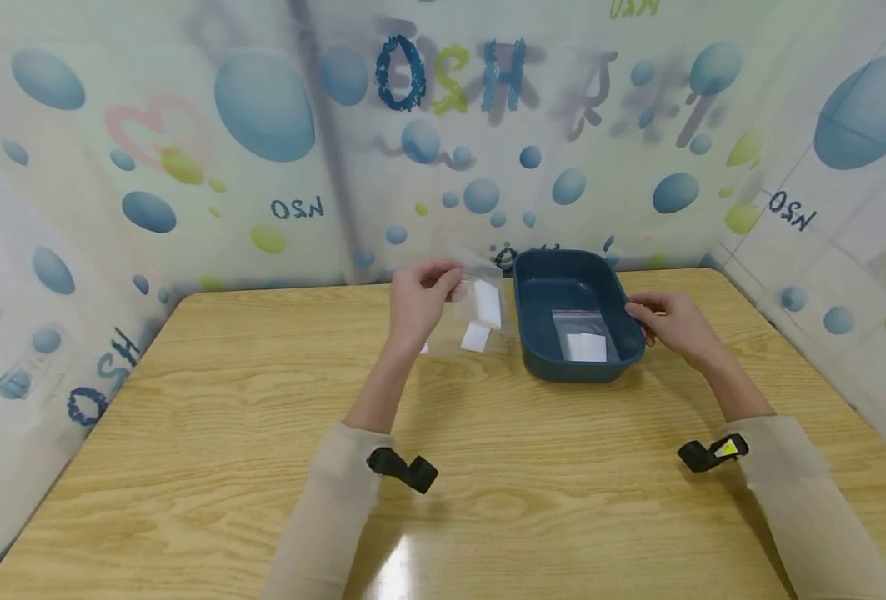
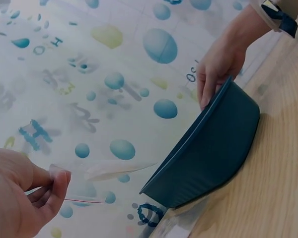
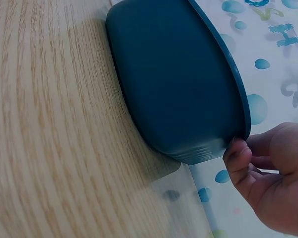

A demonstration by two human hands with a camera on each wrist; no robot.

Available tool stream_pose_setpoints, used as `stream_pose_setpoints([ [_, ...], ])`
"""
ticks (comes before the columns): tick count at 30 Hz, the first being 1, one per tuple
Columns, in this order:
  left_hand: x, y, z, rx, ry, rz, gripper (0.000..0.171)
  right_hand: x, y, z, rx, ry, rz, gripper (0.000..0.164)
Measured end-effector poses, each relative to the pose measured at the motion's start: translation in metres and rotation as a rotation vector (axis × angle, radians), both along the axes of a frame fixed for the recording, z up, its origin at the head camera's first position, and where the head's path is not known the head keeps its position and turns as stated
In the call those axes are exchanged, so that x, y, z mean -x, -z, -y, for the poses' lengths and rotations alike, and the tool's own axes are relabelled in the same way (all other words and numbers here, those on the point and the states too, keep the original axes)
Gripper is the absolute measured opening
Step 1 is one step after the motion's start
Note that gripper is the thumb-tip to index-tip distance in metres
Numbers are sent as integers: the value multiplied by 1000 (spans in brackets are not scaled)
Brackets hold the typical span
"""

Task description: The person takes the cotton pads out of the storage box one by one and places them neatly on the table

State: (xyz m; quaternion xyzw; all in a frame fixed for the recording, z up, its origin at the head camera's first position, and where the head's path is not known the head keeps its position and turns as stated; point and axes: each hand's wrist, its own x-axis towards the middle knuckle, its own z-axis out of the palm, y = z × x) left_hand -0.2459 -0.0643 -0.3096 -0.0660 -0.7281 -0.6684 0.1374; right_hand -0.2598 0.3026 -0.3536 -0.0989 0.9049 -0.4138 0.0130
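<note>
In the head view my left hand (image 1: pixel 422 302) pinches a clear zip bag (image 1: pixel 493 312) by its edge, with a white piece inside, held up just left of the dark blue basin (image 1: pixel 530 360). The left wrist view shows the bag's red zip line (image 2: pixel 84 201) below the pinching fingers (image 2: pixel 59 191). My right hand (image 1: pixel 671 323) grips the basin's right rim, thumb on one side and fingers on the other, as the right wrist view also shows. Another clear bag (image 1: pixel 583 336) with white pieces lies inside the basin.
White pieces (image 1: pixel 476 337) appear on the wooden table (image 1: pixel 262 400) below and behind the held bag. A printed curtain (image 1: pixel 262 208) with blue and green dots stands along the table's back edge, close behind the basin. Each sleeve carries a black wrist camera (image 1: pixel 403 469).
</note>
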Motion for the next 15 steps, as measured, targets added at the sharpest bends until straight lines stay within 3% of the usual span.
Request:
stream_pose_setpoints([
  [8, 5, 2, 17, -112, 18, 43, 15, 0, -1, 1, -18, 7, -6, 44],
  [15, 8, 0, 32, -128, 3, 72, 18, -4, -2, 1, -9, 4, -18, 45],
])
